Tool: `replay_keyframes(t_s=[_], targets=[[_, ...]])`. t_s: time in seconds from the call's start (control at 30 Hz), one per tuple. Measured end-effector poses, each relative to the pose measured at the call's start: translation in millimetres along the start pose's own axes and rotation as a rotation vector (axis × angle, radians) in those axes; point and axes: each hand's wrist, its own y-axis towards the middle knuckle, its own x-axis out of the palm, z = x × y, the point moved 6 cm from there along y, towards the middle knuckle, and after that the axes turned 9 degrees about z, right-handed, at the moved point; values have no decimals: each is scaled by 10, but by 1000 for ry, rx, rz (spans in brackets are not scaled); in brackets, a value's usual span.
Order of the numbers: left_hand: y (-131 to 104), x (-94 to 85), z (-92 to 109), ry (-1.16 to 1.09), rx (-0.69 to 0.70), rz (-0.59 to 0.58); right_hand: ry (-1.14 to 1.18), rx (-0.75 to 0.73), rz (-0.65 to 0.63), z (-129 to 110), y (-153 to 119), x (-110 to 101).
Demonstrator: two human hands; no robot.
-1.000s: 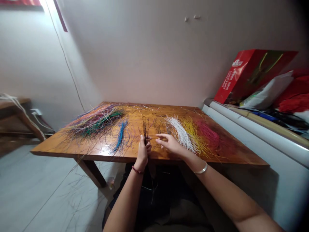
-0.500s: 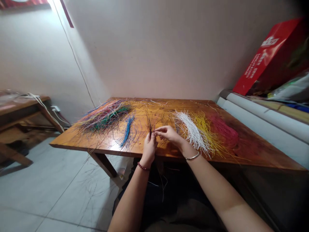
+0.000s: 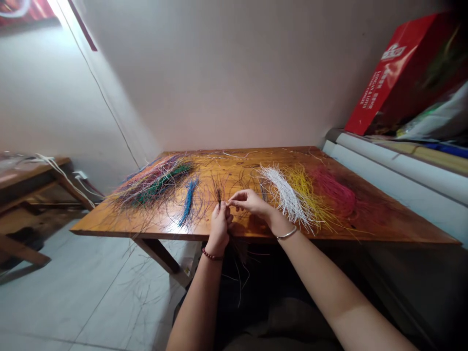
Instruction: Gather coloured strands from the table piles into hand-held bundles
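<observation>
My left hand [image 3: 220,225], with a beaded bracelet at the wrist, is closed around a bundle of thin dark wires [image 3: 218,191]. Their tips fan out above the thumb, and a few long strands hang below the fist over my lap. Close beside it, my right hand [image 3: 250,202] is pinched, thumb against forefinger, near the left thumb. Whatever lies in that pinch is too small to make out. Just left of my hands lies a small blue wire bundle [image 3: 188,202]. To the right are white wires [image 3: 285,195].
Yellow wires [image 3: 303,187] and pink wires [image 3: 334,191] lie farther right on the wooden table [image 3: 395,229]. A mixed coloured heap [image 3: 157,183] covers its left side, strands overhanging the edge. White rolls [image 3: 395,161] and a red box [image 3: 391,73] stand right.
The view has shifted slightly, so the table and hands sit a little further left. My left hand keeps its grip on the dark wires, and my right hand stays pinched beside it.
</observation>
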Motion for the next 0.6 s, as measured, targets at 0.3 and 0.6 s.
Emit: replay_keyframes(t_s=[0.3, 0.6], targets=[[15, -4, -28, -42, -32, -76, 106, -348, 582, -967, -274, -872], [56, -31, -71, -78, -32, -104, -476, 114, 320, -1360, 36, -1361]])
